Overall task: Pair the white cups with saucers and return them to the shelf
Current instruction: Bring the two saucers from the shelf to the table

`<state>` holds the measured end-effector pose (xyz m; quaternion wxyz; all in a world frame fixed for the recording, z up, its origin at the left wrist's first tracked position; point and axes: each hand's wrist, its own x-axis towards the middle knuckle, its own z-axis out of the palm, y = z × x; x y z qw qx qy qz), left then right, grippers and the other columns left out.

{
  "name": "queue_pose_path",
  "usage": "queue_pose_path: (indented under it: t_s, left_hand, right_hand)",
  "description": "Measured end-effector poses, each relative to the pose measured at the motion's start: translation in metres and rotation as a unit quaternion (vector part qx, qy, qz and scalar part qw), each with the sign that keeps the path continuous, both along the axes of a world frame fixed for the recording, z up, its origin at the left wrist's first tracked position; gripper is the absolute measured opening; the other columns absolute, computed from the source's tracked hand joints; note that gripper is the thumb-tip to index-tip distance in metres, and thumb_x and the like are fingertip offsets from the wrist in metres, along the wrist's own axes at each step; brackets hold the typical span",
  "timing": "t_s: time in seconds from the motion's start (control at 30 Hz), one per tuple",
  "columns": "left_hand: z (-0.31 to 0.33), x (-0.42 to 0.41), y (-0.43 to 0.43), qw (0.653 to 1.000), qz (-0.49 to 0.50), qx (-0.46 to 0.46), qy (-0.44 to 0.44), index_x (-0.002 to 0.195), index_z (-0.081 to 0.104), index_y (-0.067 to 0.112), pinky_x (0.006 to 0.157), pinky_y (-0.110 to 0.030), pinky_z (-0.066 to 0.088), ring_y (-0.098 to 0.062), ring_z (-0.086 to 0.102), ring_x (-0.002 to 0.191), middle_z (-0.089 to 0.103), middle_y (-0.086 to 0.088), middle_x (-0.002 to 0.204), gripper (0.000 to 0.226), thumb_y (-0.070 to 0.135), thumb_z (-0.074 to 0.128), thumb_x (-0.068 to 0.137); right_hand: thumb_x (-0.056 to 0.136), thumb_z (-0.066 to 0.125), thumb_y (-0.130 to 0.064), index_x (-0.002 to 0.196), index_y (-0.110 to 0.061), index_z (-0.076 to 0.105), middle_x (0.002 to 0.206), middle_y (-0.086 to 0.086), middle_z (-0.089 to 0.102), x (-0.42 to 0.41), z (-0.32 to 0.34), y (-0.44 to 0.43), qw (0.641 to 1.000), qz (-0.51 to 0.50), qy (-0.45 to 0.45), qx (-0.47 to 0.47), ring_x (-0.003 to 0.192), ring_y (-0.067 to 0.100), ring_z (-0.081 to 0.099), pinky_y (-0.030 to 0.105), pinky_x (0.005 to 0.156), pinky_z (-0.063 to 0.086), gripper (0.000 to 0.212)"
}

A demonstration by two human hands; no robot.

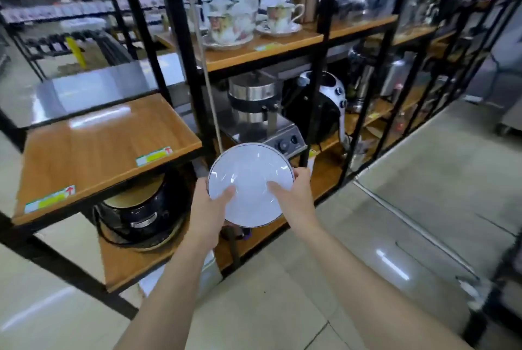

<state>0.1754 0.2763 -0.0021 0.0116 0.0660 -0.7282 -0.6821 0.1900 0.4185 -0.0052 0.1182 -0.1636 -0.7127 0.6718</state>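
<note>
I am looking down at a black-framed shelf (113,149) with wooden boards; the board nearest me on the left is bare apart from its price labels (154,156), while the higher board further back carries flowered cups (226,25) on saucers, too blurred for me to count. Below that stand a steel appliance (260,112) and, at the bottom left, a black pot (138,208). In front of all this, over the floor and level with the lower boards, I hold one white saucer (250,177) with a thin dark rim, tilted so its face turns up toward me. My left hand (209,205) is closed on its lower left edge, thumb lying on the face and the fingers hidden behind; my right hand (296,194) clasps the lower right edge the same way, thumb on top. So the saucer sits between the two hands, pinched at the rim on both sides, touching nothing else. I judge it light and stiff but brittle, and the glazed face looks slick, so the grip belongs at the rim with fingers underneath rather than on the smooth centre. No plain white cup shows anywhere I can see, so the pairing is not yet made.
</note>
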Motion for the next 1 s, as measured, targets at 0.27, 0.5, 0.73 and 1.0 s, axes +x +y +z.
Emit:
queue_pose_path:
  t_s: [0.27,0.5,0.73,1.0]
  left_hand:
    - [-0.001,0.061,0.191,0.974,-0.226,0.0,-0.009,0.108,0.043,0.018,0.082,-0.046,0.052,-0.017,0.056,0.09,0.056,-0.002,0.106,0.027,0.013,0.061,0.089]
    - [-0.016,0.152,0.371,0.925,-0.38,0.013,-0.021,0.108,0.043,0.017,0.049,-0.016,0.049,-0.012,0.056,0.084,0.056,0.002,0.1,0.03,0.012,0.063,0.087]
    - [-0.034,0.239,0.512,0.881,-0.467,0.002,-0.081,0.112,0.042,0.016,0.074,-0.041,0.054,-0.023,0.056,0.095,0.057,-0.006,0.115,0.034,0.011,0.062,0.086]
    - [-0.059,0.268,0.601,0.858,-0.495,-0.055,-0.128,0.105,0.053,0.022,0.086,-0.053,0.054,-0.029,0.062,0.103,0.063,-0.002,0.106,0.023,0.012,0.059,0.086]
  right_hand:
    - [0.086,0.063,-0.016,0.101,-0.016,0.038,0.091,-0.009,0.049,0.129,0.005,0.169,0.976,-0.211,0.007,-0.052,0.078,0.008,0.055,0.02,0.037,0.044,0.029]
    - [0.087,0.061,-0.02,0.102,-0.012,0.038,0.09,-0.006,0.052,0.256,-0.007,0.318,0.922,-0.386,-0.019,-0.008,0.088,0.019,0.054,0.021,0.05,0.043,0.028]
    - [0.086,0.057,-0.011,0.099,-0.008,0.041,0.083,-0.007,0.049,0.364,-0.025,0.438,0.885,-0.459,-0.07,0.048,0.078,0.015,0.051,0.016,0.047,0.041,0.021]
    - [0.082,0.057,-0.013,0.099,-0.006,0.046,0.086,-0.002,0.054,0.409,-0.06,0.513,0.862,-0.483,-0.141,0.054,0.085,0.02,0.054,0.028,0.064,0.042,0.021]
